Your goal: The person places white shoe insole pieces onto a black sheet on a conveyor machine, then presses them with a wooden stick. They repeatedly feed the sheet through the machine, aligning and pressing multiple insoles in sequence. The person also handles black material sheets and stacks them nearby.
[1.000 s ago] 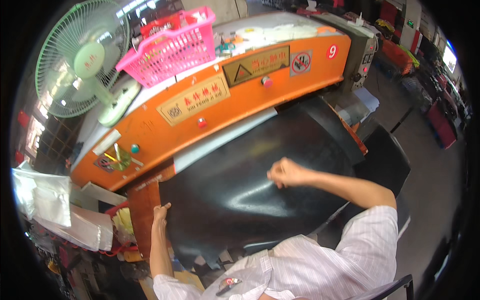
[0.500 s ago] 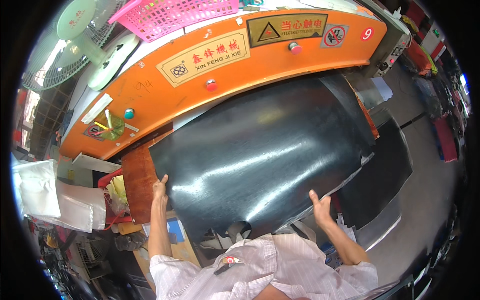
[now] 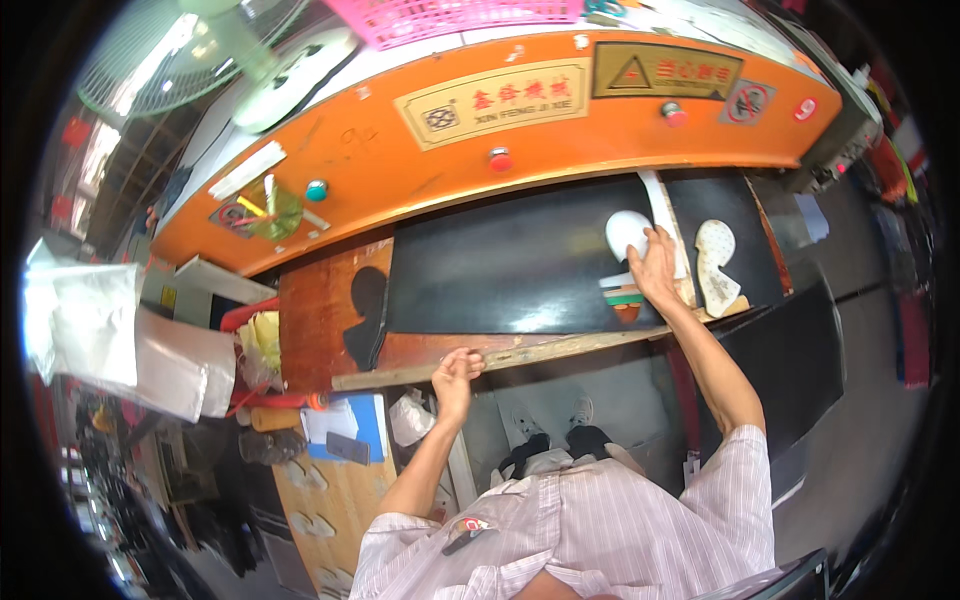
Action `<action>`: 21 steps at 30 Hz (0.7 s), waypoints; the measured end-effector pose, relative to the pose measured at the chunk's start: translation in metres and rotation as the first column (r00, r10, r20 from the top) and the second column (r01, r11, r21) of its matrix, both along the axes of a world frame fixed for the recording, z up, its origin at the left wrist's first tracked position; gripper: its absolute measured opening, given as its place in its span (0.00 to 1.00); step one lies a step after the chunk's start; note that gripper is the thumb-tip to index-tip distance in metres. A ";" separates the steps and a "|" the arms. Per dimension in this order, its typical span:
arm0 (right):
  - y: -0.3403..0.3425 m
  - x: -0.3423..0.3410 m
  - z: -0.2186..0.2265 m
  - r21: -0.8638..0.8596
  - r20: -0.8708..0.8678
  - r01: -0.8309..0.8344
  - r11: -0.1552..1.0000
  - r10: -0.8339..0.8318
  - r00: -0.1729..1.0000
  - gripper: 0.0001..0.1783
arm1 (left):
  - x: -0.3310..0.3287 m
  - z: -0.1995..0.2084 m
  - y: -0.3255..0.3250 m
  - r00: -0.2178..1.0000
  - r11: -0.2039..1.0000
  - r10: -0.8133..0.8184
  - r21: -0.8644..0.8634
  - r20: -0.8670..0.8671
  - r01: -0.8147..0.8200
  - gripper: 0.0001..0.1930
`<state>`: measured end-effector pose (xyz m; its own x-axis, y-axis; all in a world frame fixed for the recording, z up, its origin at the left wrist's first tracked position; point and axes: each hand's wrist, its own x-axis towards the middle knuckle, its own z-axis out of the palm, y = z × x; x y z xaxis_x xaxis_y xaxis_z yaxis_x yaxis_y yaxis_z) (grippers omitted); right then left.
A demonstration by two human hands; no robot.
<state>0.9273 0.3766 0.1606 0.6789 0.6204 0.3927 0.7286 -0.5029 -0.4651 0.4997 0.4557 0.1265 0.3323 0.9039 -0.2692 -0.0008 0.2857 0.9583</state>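
Note:
A black sheet (image 3: 480,270) lies flat on a reddish-brown board (image 3: 330,300) under the orange machine front. On its right part my right hand (image 3: 655,270) grips a white sole-shaped piece (image 3: 625,230), which has green and orange-brown stripes at its lower end. To the right of that hand lies a second speckled white sole-shaped piece (image 3: 714,265). My left hand (image 3: 458,375) hovers by the board's front edge, its fingers curled, with nothing visible in them. Black sole-shaped pieces (image 3: 367,318) are stacked left of the sheet.
The orange machine beam (image 3: 420,180) with push buttons spans the far side. A wooden strip (image 3: 520,355) edges the board. More black sheet (image 3: 790,370) stands at the right. A fan (image 3: 240,60) and a pink basket (image 3: 450,20) are on top; a side table (image 3: 340,480) is lower left.
The black sheet, held up by both hands before, now lies flat on the board. My right hand has moved forward onto a white sole-shaped piece; my left hand has let go of the sheet.

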 end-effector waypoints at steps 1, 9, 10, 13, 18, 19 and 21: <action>-0.003 -0.007 0.004 0.057 0.062 -0.047 0.997 0.043 0.997 0.30 | 0.002 0.001 -0.008 0.984 0.975 0.066 0.222 -0.164 -0.028 0.12; 0.043 -0.076 0.016 -0.211 0.113 -0.526 0.824 0.555 0.824 0.39 | 0.036 -0.004 0.021 0.808 0.569 0.298 0.775 -0.508 0.277 0.05; 0.049 -0.084 0.015 -0.230 0.154 -0.584 0.778 0.622 0.768 0.42 | 0.039 -0.006 0.021 0.833 0.519 0.336 0.825 -0.439 0.225 0.05; 0.059 -0.099 0.010 -0.375 0.109 -0.684 0.625 0.763 0.637 0.48 | 0.041 -0.006 0.020 0.836 0.548 0.327 0.809 -0.440 0.212 0.05; 0.066 -0.094 0.003 -0.473 0.209 -0.596 0.649 0.740 0.639 0.40 | 0.032 -0.004 0.014 0.842 0.566 0.308 0.797 -0.443 0.211 0.06; 0.067 -0.090 0.002 -0.445 0.228 -0.589 0.675 0.721 0.655 0.39 | 0.029 -0.004 0.009 0.828 0.571 0.319 0.791 -0.462 0.221 0.06; 0.067 -0.082 0.001 -0.427 0.242 -0.552 0.716 0.678 0.694 0.37 | 0.024 -0.005 -0.003 0.815 0.595 0.305 0.767 -0.493 0.241 0.07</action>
